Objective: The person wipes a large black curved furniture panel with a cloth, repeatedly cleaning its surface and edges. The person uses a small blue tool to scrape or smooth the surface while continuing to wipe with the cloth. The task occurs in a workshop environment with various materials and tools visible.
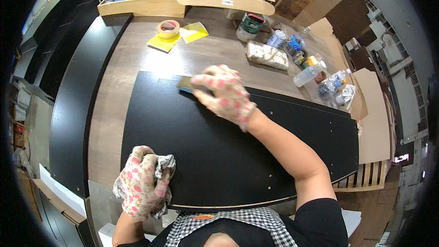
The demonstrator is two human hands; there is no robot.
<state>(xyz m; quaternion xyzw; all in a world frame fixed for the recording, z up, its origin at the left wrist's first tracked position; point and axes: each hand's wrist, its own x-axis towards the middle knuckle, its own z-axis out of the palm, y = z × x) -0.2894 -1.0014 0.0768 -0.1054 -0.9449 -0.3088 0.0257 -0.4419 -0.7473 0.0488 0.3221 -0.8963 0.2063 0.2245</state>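
A large black panel (206,155) with a few small holes lies flat on the table before me. My right hand (224,92), in a pink-and-white patterned glove, grips a small flat block (185,85), brownish above with a blue lower edge. The block rests against the panel near its far left corner; whether it is a sponge or a sanding block I cannot tell. At the panel's near left edge, my left hand (145,178), gloved alike, is closed round a crumpled grey rag (165,167).
A tape roll (168,29) sits on yellow sheets beyond the panel. To the far right stand a jar (250,26), a wrapped bundle (267,55) and several bottles (309,73). Another long black board (82,96) lies at left. A wooden tray (141,7) of cans is at the back.
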